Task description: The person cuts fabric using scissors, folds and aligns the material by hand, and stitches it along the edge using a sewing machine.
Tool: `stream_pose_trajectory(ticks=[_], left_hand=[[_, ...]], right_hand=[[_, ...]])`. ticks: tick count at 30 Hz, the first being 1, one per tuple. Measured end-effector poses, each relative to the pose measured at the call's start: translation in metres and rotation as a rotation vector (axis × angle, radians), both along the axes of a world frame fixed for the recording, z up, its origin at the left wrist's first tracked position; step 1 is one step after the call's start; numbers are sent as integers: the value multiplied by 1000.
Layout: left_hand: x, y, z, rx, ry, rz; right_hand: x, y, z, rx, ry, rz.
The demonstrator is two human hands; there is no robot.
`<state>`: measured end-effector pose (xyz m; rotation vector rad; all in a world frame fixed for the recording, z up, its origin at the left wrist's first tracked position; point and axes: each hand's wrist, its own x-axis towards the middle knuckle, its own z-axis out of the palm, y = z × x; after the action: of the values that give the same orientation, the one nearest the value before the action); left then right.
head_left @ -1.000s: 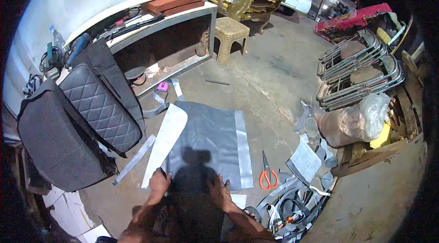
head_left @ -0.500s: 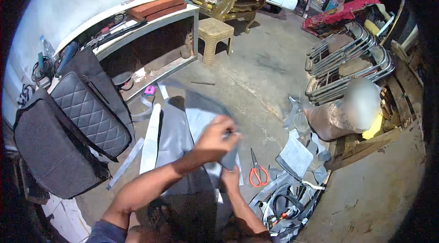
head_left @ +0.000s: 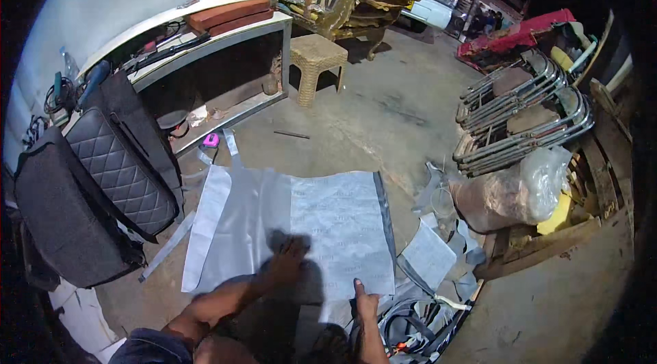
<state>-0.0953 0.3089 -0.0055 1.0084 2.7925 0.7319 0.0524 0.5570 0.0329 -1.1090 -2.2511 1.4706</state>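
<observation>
A wide sheet of grey upholstery vinyl lies spread on the floor in front of me. Its right part shows a pale, faintly printed backing, and a whitish strip runs along its left side. My left hand rests on the middle of the sheet, fingers stretched out, partly in shadow. At the near right edge, my right hand pinches the sheet, thumb on top and its other fingers mostly hidden. The orange-handled scissors seen earlier are out of sight.
Quilted black seat cushions lean at left beside a low shelf. A pink tape measure lies beyond the sheet. Offcuts and a bag of scraps sit at right, near metal chair frames and a plastic-wrapped roll.
The sheet, bunched and lifted between my hands before, now lies flat, spread farther right. My left hand has lowered onto it. The scissors have gone from view.
</observation>
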Motion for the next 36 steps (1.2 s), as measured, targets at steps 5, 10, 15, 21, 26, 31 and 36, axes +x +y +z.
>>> stream_pose_trajectory(ticks=[5,10,15,21,26,31,36], left_hand=[[13,15,31,-103,-123,-14],[17,27,55,-61,-80,-29],[3,46,76,-23,-61,-36],[-24,54,29,-17,41,-108],[-44,60,18,92,55,-121],[-64,73,19,28,46,-158],[-70,70,7,77,98,-123]], right_hand=[[26,18,-9,-446,-7,-299],[33,13,7,-603,255,-350],[32,52,-15,-392,-14,-333],[15,30,-5,-550,208,-475],[4,28,-2,-584,186,-468],[5,44,-15,-651,221,-432],[-17,45,13,-654,126,-410]])
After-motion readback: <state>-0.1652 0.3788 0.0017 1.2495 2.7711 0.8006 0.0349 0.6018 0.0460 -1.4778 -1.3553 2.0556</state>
